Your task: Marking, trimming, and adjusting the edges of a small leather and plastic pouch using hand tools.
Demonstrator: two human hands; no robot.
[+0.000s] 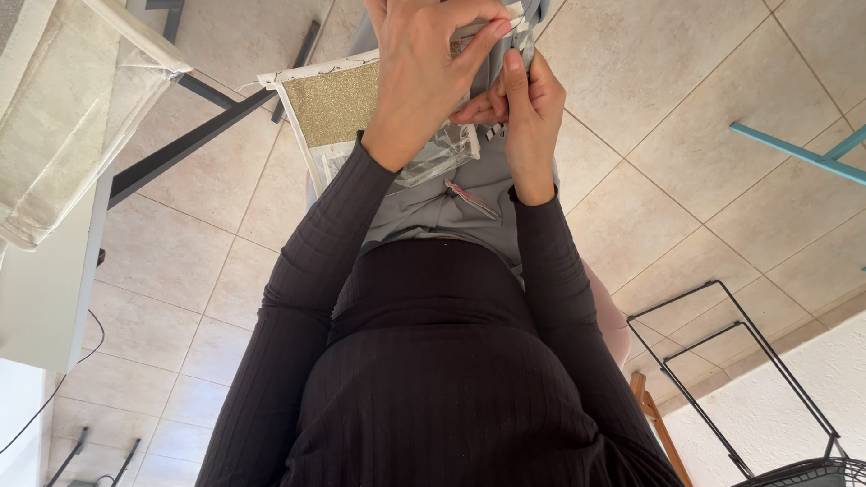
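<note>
My left hand point(424, 72) and my right hand point(528, 113) are raised together over my lap, fingertips pinched on the same edge of a grey fabric piece point(433, 207) that hangs down onto my lap. What the fingertips grip at the very top is partly hidden by the left hand. A crumpled clear plastic bag point(437, 158) lies under the left wrist. A gold glitter panel with a white border point(334, 104) sits just left of the left hand. A small pink and silver tool point(469, 198) rests on the grey fabric between my forearms.
A white table point(45, 289) with cream fabric point(63, 108) draped over it stands at the left, with black metal legs point(180, 144) beside it. A teal bar point(798, 153) is at the right and a black wire rack point(740, 379) at the lower right. The floor is beige tile.
</note>
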